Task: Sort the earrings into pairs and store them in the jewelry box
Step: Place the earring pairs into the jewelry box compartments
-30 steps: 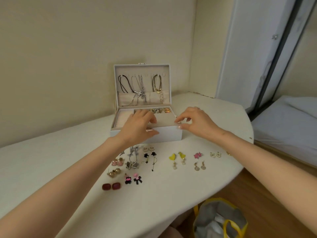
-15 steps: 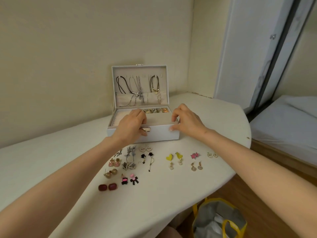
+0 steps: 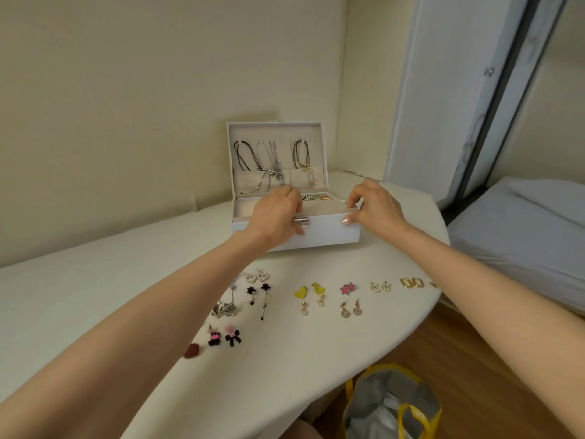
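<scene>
A white jewelry box (image 3: pixel 329 236) stands open on the table, its lid upright with necklaces hanging inside. My left hand (image 3: pixel 278 217) grips the front rim by the metal clasp (image 3: pixel 300 220), fingers curled over into the tray. My right hand (image 3: pixel 373 207) grips the box's right front corner, thumb on the front wall. In front of the box lie earrings in pairs: yellow hearts (image 3: pixel 308 291), pink stars (image 3: pixel 348 288), gold hoops (image 3: pixel 411 282), black drops (image 3: pixel 258 293), black bows (image 3: pixel 224 337). My left forearm hides several more.
The white table (image 3: pixel 95 296) curves to an edge at the right. Below it on the wooden floor stands a yellow-handled bag (image 3: pixel 392 407). A bed (image 3: pixel 522 223) lies to the right, and a beige wall stands close behind the box.
The view has shifted and the box sits a little further right in it. Both hands have stayed on the box's front, the right one settling onto the corner.
</scene>
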A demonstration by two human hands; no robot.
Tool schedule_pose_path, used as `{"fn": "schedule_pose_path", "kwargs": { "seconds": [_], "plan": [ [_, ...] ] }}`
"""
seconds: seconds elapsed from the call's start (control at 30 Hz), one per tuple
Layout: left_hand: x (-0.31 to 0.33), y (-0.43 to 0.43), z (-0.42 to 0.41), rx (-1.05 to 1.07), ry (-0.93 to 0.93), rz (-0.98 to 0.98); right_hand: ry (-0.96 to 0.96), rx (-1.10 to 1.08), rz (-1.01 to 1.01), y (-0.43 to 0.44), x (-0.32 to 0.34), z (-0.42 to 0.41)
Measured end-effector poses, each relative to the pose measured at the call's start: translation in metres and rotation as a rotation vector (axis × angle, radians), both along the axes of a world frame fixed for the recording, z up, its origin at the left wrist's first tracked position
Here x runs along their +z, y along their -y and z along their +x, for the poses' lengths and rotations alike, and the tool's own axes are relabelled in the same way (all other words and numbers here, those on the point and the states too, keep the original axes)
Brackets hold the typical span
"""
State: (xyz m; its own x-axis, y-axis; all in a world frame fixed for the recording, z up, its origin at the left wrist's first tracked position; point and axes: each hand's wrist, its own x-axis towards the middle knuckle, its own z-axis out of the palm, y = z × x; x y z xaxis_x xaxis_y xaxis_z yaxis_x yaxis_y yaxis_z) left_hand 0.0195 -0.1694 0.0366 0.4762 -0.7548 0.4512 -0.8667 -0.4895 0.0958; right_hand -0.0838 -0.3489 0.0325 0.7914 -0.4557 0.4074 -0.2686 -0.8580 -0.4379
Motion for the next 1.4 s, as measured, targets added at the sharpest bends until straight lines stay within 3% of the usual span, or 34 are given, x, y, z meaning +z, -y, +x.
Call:
{"fn": "schedule_pose_path", "kwargs": {
  "seconds": [0.4, 1.03, 1.13, 1.23, 1.33, 1.4],
  "plan": [
    [-0.016, 0.044, -0.050, -0.099, -0.025, -0.014, -0.011, -0.090, -0.043, 0.034, -0.009, -0.063],
    [-0.026, 0.037, -0.077, -0.158, -0.023, -0.003, -0.064, -0.135, -0.092, 0.025, -0.014, -0.100],
    [-0.021, 0.034, -0.075, -0.189, -0.036, -0.015, -0.074, -0.100, -0.069, 0.022, -0.014, -0.101],
    [-0.017, 0.018, -0.066, -0.250, -0.073, -0.041, 0.037, -0.006, -0.112, 0.006, -0.014, -0.098],
    [-0.026, -0.009, -0.050, -0.281, 0.074, -0.106, 0.151, 0.099, -0.149, -0.024, -0.015, -0.092],
    [-0.034, -0.025, -0.041, -0.275, 0.123, -0.074, 0.075, 0.185, -0.108, -0.046, -0.016, -0.086]
  ]
}}
